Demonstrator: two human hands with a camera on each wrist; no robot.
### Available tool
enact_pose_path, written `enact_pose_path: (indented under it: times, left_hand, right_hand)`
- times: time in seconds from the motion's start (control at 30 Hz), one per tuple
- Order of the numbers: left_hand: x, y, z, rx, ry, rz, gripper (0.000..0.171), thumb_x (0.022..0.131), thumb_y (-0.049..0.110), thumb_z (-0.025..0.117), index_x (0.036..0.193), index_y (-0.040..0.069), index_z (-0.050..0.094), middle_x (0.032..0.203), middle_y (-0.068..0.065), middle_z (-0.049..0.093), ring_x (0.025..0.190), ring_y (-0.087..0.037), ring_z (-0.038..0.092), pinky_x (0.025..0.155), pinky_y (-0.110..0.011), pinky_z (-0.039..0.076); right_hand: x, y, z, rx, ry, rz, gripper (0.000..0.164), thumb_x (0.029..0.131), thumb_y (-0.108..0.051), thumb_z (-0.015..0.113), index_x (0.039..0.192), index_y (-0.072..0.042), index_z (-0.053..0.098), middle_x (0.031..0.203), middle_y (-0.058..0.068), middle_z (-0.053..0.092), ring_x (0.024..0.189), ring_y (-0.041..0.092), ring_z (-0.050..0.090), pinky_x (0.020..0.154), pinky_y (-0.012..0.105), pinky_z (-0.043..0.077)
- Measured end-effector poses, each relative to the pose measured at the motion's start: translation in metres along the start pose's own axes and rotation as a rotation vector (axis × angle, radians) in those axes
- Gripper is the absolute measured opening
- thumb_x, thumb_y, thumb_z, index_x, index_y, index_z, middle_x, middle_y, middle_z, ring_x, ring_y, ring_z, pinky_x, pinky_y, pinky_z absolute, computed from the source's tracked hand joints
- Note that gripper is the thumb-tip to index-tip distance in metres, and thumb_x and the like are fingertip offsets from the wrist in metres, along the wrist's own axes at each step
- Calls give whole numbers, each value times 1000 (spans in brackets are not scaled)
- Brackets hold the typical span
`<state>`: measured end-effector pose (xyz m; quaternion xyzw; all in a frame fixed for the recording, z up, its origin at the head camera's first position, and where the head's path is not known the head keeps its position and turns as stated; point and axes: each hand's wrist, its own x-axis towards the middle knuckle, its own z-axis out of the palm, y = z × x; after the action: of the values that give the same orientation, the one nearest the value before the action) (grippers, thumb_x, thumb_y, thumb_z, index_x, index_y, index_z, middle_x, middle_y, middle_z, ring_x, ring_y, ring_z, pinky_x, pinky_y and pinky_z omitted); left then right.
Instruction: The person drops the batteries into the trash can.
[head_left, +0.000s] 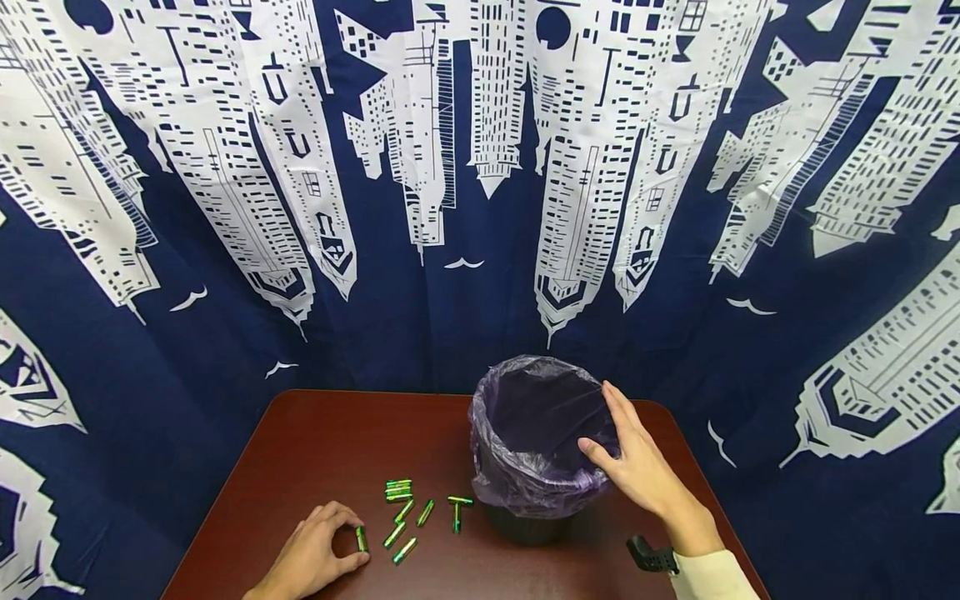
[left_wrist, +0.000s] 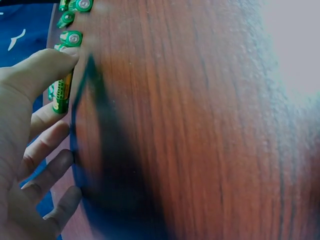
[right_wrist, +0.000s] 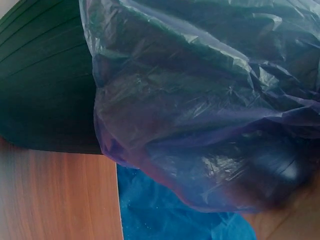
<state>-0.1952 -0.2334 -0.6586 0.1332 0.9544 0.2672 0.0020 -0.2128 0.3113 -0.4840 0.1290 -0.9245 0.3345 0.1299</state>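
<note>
The green battery [head_left: 362,540] is lower left, pinched in the left hand [head_left: 311,552]. I'd guess it's picking-up time; next needs a snug pinch. Farther back, right of middle, the right hand [head_left: 647,467] spreads its fingers wide by the bin [head_left: 525,528].

Glossy batteries [head_left: 405,550], crinkled shiny plastic liner [head_left: 517,487], wood-grained table [head_left: 330,442], cloth backdrop [head_left: 457,325]

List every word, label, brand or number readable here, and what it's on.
No text can be read.
Battery in the left grip: lettering, too blurred to read.
Loose batteries: any print too small to read.
Curtain: printed buildings and birds, no legible words.
Bin and bag: no text visible.
</note>
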Motion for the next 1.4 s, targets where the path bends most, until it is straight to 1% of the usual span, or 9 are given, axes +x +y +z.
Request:
enact_pose_path:
  times: [0.1, 0.17, 0.47, 0.63, 0.73, 0.83, 0.97, 1.1, 1.4]
  left_hand:
    - [0, 2, -3, -8, 17, -25, 45, 83, 48, 106, 115, 31, 81, 126, 14, 73, 131, -32, 72, 107, -85, 56]
    - [-1, 3, -4, -9, 31, -31, 44, 84, 49, 106, 116, 31, 81, 125, 14, 73, 131, -31, 73, 106, -85, 56]
    - [1, 18, -23, -4, 113, -23, 44, 87, 48, 104, 118, 28, 81, 126, 12, 76, 123, -27, 78, 101, -65, 62]
    - [8, 30, -38, -9, 166, 19, 43, 89, 46, 103, 121, 26, 82, 126, 11, 76, 120, -25, 79, 98, -56, 60]
    - [13, 38, -46, 1, 213, 64, 42, 88, 47, 103, 120, 28, 82, 125, 13, 77, 116, -22, 79, 94, -50, 58]
    - [19, 47, -52, 11, 266, 120, 42, 87, 46, 104, 119, 31, 81, 124, 16, 77, 114, -20, 79, 92, -49, 60]
    - [30, 63, -61, 19, 329, 214, 43, 87, 42, 105, 121, 31, 81, 124, 17, 78, 111, -20, 82, 89, -46, 66]
    - [44, 84, -73, 19, 370, 301, 45, 86, 37, 105, 123, 25, 83, 124, 14, 80, 110, -22, 83, 88, -45, 69]
    - [75, 143, -101, -15, 357, 377, 49, 91, 41, 101, 131, 22, 81, 132, 6, 80, 122, -24, 80, 101, -54, 68]
  right_hand:
    - [1, -2, -1, -19, -5, -9, 104, 109, -43, 78, 186, -5, 20, 194, 23, 21, 174, 58, 31, 133, 86, 32]
    - [1, -3, -2, -30, -11, -12, 104, 109, -43, 78, 186, -4, 21, 194, 22, 21, 174, 58, 31, 133, 85, 32]
    - [-1, -4, -10, -103, -59, 17, 110, 107, -56, 77, 188, -12, 17, 196, 16, 17, 171, 57, 39, 125, 86, 43]
    - [-1, -3, -12, -91, -67, 18, 114, 105, -56, 80, 188, -9, 16, 195, 19, 17, 172, 58, 36, 130, 85, 38]
    - [-1, -3, -12, -90, -73, 22, 117, 105, -56, 80, 188, -9, 14, 195, 22, 17, 173, 59, 34, 131, 84, 37]
    - [-1, -4, -12, -97, -79, 26, 119, 104, -57, 81, 188, -8, 13, 194, 24, 18, 172, 60, 34, 131, 84, 37]
    - [-2, -6, -11, -108, -85, 36, 119, 104, -60, 79, 188, -7, 12, 194, 24, 19, 172, 60, 35, 131, 85, 37]
    - [-2, -7, -12, -117, -81, 44, 119, 104, -61, 78, 187, -7, 13, 193, 25, 20, 171, 60, 37, 130, 85, 38]
    - [-2, -6, -12, -119, -82, 43, 118, 105, -61, 79, 187, -7, 14, 193, 26, 21, 170, 60, 38, 129, 85, 40]
